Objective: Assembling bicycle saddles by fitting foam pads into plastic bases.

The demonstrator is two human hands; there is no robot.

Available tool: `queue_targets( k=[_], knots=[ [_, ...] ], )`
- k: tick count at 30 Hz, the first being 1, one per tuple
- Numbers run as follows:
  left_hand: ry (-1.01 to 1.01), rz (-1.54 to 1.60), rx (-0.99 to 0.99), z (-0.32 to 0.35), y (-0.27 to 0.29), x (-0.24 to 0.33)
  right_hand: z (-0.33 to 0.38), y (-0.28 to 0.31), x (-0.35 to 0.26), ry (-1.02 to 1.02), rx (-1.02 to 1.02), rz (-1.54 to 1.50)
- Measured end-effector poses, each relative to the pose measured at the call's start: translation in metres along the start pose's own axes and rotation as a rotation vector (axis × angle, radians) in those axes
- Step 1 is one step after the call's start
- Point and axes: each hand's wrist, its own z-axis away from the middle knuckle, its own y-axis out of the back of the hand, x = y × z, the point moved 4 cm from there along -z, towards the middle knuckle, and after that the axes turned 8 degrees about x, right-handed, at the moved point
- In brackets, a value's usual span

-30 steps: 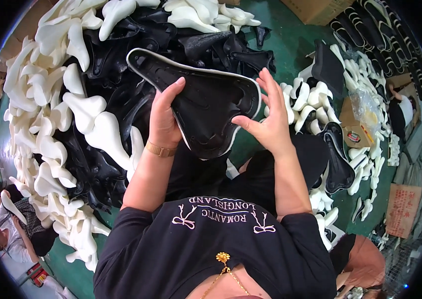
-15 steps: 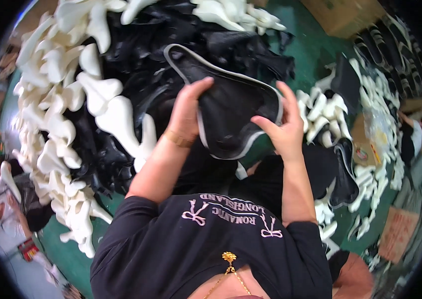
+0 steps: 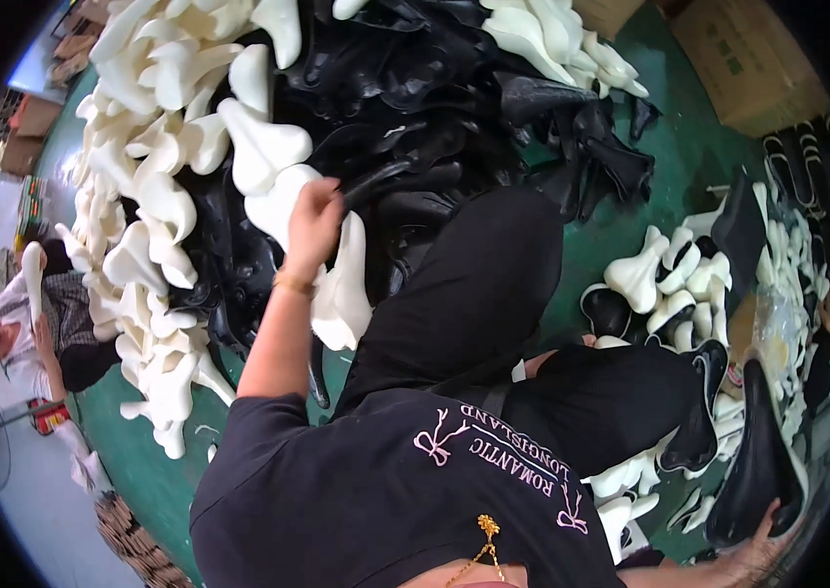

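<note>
Left hand: my left hand (image 3: 314, 220) is closed on a black saddle cover (image 3: 385, 181) in the far pile, beside white saddle shells (image 3: 258, 147).
Right hand: my right hand (image 3: 758, 554), near right, rests fingers spread on a finished black saddle (image 3: 753, 461) on the floor.

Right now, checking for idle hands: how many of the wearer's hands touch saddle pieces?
2. Left hand closed in the heap of white and black saddle-shaped pieces; right hand against an upright black moulded saddle, lower right. None hidden.
</note>
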Motion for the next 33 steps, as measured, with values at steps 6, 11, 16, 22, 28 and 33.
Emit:
queue_targets(
  k=[6,11,16,22,28,33],
  knots=[
    [-0.402,-1.163,-0.343,0.064,0.046,-0.029,0.045,0.017,-0.013,-0.014,-0.888,0.315],
    [-0.743,-1.275,-0.505,0.061,0.050,-0.075,0.138,-0.075,0.101,-0.154,-1.377,0.296],
    [-0.813,-1.287,-0.714,0.038,0.047,-0.082,0.066,-0.177,-0.045,-0.218,-0.879,-0.735],
    [-0.888,-1.153,-0.460,-0.004,0.052,0.010,0.047,-0.232,-0.346,0.200,-1.034,-1.052],
    [-0.894,-1.273,-0.316,-0.029,0.058,0.059,0.140,-0.248,-0.595,-0.019,-1.850,-1.370],
    [-0.898,-1.330,-0.340,-0.040,0.044,0.059,0.226,-0.239,-0.706,-0.434,-2.187,-1.370]
  ],
)
